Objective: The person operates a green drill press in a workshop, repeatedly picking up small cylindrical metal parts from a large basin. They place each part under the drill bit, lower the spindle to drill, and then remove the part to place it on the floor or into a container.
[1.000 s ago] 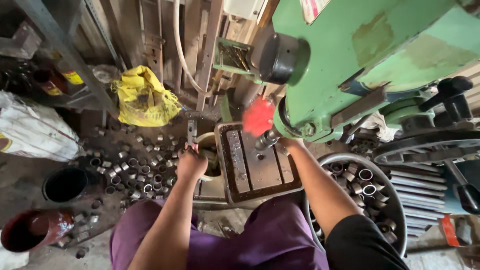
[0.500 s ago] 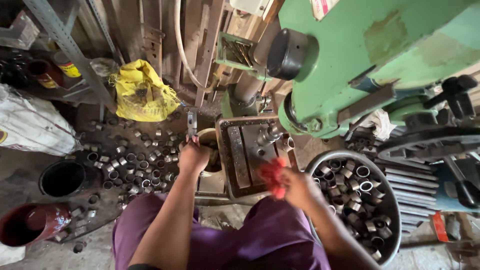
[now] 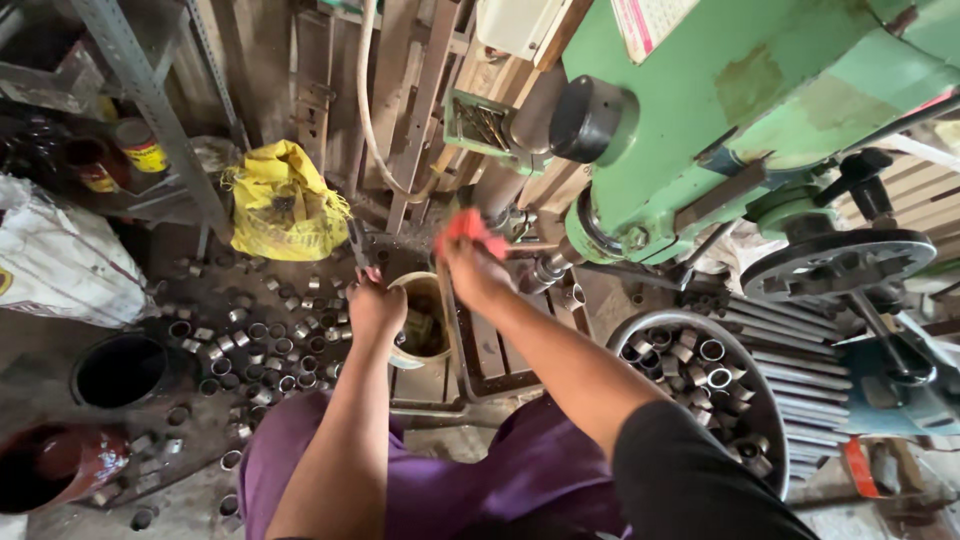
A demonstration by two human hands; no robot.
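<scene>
A red rag (image 3: pixel 468 228), bunched with no clear long axis, sits clenched in the right hand (image 3: pixel 478 270) beside the green machine (image 3: pixel 720 110), far of the bucket (image 3: pixel 425 320). The left hand (image 3: pixel 375 308) grips a dark handle (image 3: pixel 357 245) pointing away. Half a second earlier the rag was nearer, by the bin of metal rings (image 3: pixel 700 370).
</scene>
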